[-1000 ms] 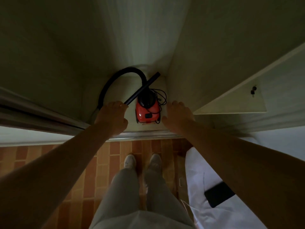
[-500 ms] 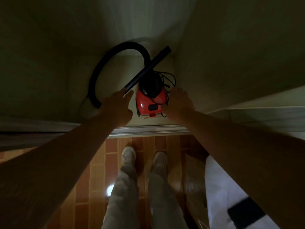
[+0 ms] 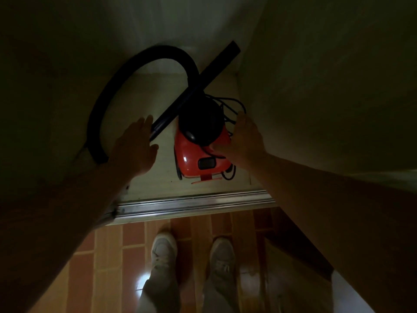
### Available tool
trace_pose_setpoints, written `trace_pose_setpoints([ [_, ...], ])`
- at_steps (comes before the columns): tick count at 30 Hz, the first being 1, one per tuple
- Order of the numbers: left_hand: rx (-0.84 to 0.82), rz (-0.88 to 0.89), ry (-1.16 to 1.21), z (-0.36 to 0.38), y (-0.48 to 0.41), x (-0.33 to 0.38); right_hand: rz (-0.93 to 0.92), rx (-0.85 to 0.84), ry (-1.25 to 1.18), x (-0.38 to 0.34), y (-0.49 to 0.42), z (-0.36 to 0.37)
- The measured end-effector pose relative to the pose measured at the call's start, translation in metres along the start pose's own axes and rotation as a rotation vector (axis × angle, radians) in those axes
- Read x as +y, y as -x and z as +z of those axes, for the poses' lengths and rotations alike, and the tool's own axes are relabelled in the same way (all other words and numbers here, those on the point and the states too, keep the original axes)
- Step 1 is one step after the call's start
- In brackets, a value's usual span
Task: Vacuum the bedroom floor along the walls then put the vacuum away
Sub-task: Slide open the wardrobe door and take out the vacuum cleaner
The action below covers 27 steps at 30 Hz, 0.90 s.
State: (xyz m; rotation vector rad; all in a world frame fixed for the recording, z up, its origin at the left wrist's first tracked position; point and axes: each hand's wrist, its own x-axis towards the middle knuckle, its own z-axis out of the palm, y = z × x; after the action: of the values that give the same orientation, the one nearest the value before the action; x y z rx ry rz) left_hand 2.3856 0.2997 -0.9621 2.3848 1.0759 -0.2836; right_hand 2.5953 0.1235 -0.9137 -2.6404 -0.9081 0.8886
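The red canister vacuum [image 3: 194, 161] is sitting on the closet floor [image 3: 158, 184] by the right wall, its hose [image 3: 93, 132] looping left. The left hand [image 3: 133, 150] is hovering with straight fingers, holding nothing, just beside the wand [image 3: 214, 68]. The right hand [image 3: 244, 138] is touching the vacuum's right side, but the dim light hides whether it is gripping.

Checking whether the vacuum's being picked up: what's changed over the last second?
Both hands moved closer to the vacuum: the left hand, open, now sits beside the wand; the right hand reaches its right side by the cord. Neither plainly grips. Vacuum and hose stayed put.
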Motion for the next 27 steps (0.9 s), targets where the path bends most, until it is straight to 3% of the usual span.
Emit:
trace_pose_setpoints([
  [6,-0.019,0.016,0.014,0.027,-0.027,-0.01,-0.018,0.001,0.0,0.01,-0.024,0.02],
  [15,-0.071,-0.168,0.282,0.036,-0.065,-0.009,-0.112,0.068,-0.276,-0.003,-0.031,0.051],
  [20,-0.038,-0.159,0.256,0.036,-0.076,-0.014,-0.127,0.167,-0.257,-0.006,-0.036,0.055],
  [27,-0.005,-0.072,0.255,0.03,-0.066,0.007,-0.106,0.157,-0.389,-0.021,-0.042,0.052],
])
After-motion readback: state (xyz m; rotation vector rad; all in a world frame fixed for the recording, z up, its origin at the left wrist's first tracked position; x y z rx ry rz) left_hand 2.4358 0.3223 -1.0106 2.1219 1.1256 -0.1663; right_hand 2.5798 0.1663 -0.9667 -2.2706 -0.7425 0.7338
